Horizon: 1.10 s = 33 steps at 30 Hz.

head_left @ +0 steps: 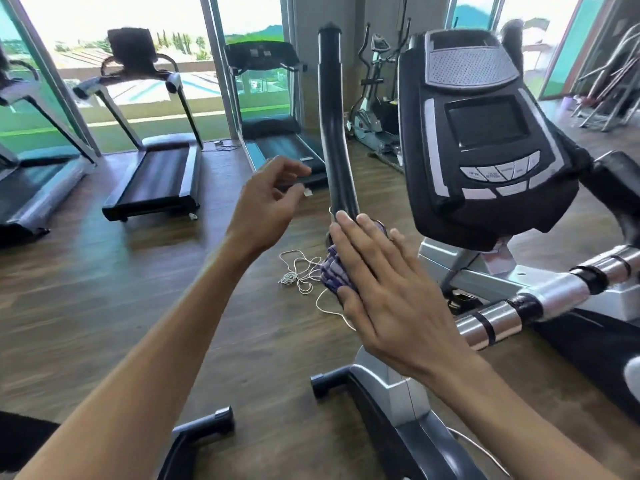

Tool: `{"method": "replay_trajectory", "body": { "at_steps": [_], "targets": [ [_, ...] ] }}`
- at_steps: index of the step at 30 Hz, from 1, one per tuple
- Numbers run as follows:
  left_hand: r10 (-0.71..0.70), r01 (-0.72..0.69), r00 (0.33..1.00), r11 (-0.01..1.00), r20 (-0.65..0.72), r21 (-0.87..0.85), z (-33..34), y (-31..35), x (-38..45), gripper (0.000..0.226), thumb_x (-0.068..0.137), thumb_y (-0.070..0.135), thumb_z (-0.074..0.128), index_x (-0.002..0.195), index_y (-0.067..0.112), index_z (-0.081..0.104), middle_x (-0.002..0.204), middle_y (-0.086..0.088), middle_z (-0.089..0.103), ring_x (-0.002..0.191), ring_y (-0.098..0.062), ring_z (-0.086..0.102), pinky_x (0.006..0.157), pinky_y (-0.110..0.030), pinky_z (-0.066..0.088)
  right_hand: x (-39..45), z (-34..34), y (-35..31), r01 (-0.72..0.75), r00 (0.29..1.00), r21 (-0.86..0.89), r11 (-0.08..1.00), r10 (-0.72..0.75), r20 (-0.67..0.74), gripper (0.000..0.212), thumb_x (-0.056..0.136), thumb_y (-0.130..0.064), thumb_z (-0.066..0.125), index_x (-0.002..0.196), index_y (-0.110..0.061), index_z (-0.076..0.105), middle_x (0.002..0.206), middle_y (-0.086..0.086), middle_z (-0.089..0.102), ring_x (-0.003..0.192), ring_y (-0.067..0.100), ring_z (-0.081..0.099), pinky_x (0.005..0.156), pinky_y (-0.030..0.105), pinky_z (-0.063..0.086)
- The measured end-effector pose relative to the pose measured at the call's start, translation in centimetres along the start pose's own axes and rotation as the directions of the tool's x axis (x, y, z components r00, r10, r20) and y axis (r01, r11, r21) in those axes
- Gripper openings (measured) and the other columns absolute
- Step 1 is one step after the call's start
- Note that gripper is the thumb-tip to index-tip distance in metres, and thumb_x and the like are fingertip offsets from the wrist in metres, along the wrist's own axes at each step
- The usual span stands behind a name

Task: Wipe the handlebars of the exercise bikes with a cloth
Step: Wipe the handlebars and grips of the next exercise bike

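Observation:
A black upright handlebar [333,126] of the exercise bike rises in the middle of the view. At its lower end my right hand [388,289] presses a purple-and-white striped cloth [334,271] against the bar with straight fingers. My left hand [266,206] hovers just left of the bar, fingers loosely curled, holding nothing and not touching it. A silver and black lower handlebar [512,311] runs off to the right. The bike's black console [485,133] stands right of the upright bar.
A thin white cord [298,271] lies tangled on the wooden floor under the cloth. Treadmills [156,174] line the windows at left and back. An elliptical [374,109] stands behind. The bike's base feet [204,424] spread below.

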<state>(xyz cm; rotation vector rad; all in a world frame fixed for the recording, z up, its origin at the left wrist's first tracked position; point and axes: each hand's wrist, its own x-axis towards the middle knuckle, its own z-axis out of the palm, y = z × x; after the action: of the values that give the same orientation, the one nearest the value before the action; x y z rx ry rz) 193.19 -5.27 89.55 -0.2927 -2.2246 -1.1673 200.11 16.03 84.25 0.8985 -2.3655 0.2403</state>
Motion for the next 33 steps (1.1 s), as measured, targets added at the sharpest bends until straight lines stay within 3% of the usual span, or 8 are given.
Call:
{"method": "replay_trajectory", "body": {
  "at_steps": [2,5,10,15,22,27,30,33],
  "targets": [
    [0.129,-0.130,0.991,0.990,0.023,0.056,1.0,-0.2,2.1,0.023,0.094,0.002,0.057,0.114,0.009,0.066,0.117,0.002,0.063,0.103,0.016,0.054,0.084,-0.006,0.042,0.8,0.7,-0.1,-0.061,0.998,0.026,0.998,0.062,-0.022,0.063,0.102,-0.032,0.032,0.160,-0.010,0.026,0.168,0.005,0.023,0.157,0.019,0.017,0.124,0.048,0.025],
    [0.282,-0.302,0.950,0.940,0.136,0.157,2.4,-1.2,6.3,0.029,0.097,0.015,0.054,0.126,0.016,0.061,0.140,0.001,0.052,0.134,-0.007,0.044,0.112,-0.030,0.037,3.7,1.4,0.3,-0.247,0.968,0.102,0.964,0.251,-0.027,0.059,0.104,-0.029,0.031,0.159,-0.007,0.029,0.166,0.007,0.028,0.156,0.022,0.018,0.124,0.047,0.024],
    [0.336,-0.462,0.862,0.829,0.379,0.316,4.7,-3.5,9.7,0.046,0.106,0.035,0.033,0.147,0.020,0.046,0.168,0.002,0.020,0.158,-0.023,-0.003,0.127,-0.048,0.006,6.4,1.8,0.1,-0.366,0.928,0.077,0.928,0.369,-0.042,0.055,0.107,-0.031,0.031,0.155,-0.005,0.037,0.164,0.009,0.034,0.155,0.021,0.022,0.126,0.040,0.022],
    [0.369,-0.444,0.873,0.872,0.320,0.205,5.6,-4.5,9.2,0.053,0.107,0.030,0.027,0.158,0.016,0.029,0.171,-0.002,0.011,0.158,-0.025,-0.007,0.127,-0.051,0.001,-0.3,0.6,-2.3,-0.272,0.962,0.053,0.961,0.271,0.021,0.059,0.108,-0.031,0.026,0.161,-0.007,0.017,0.171,0.004,0.010,0.158,0.019,0.008,0.126,0.046,0.021],
    [0.391,-0.457,0.864,0.874,0.316,0.167,5.6,-4.6,9.2,0.056,0.107,0.031,0.023,0.161,0.013,0.021,0.171,-0.004,0.008,0.158,-0.025,-0.007,0.127,-0.049,-0.002,6.6,1.6,-1.5,-0.348,0.937,0.037,0.937,0.349,-0.015,0.058,0.105,-0.035,0.035,0.157,-0.008,0.033,0.164,0.004,0.032,0.155,0.018,0.022,0.123,0.043,0.026],
    [0.387,-0.450,0.868,0.878,0.311,0.162,5.7,-4.7,9.3,0.054,0.108,0.027,0.025,0.160,0.013,0.023,0.171,-0.002,0.007,0.158,-0.023,-0.008,0.127,-0.049,-0.003,0.1,0.7,-3.4,-0.127,0.992,0.078,0.989,0.125,0.035,0.060,0.104,-0.022,0.047,0.159,-0.007,0.028,0.168,0.004,0.022,0.157,0.020,0.016,0.123,0.044,0.028],
    [0.380,-0.435,0.877,0.888,0.296,0.148,5.8,-4.4,9.1,0.055,0.106,0.026,0.025,0.160,0.013,0.023,0.171,-0.001,0.007,0.158,-0.022,-0.008,0.127,-0.048,-0.003,-1.9,1.0,-3.6,-0.184,0.982,0.114,0.976,0.186,-0.011,0.060,0.104,-0.026,0.043,0.158,-0.006,0.028,0.168,0.005,0.023,0.157,0.021,0.018,0.123,0.046,0.028],
    [0.373,-0.427,0.880,0.892,0.293,0.148,5.7,-4.3,8.9,0.057,0.106,0.025,0.025,0.161,0.013,0.020,0.171,0.000,0.006,0.157,-0.021,-0.009,0.126,-0.046,-0.004,1.0,1.3,-3.0,-0.366,0.929,0.133,0.921,0.370,0.001,0.061,0.107,-0.036,0.030,0.161,-0.009,0.022,0.170,0.002,0.018,0.157,0.014,0.011,0.128,0.040,0.011]
  ]
}}
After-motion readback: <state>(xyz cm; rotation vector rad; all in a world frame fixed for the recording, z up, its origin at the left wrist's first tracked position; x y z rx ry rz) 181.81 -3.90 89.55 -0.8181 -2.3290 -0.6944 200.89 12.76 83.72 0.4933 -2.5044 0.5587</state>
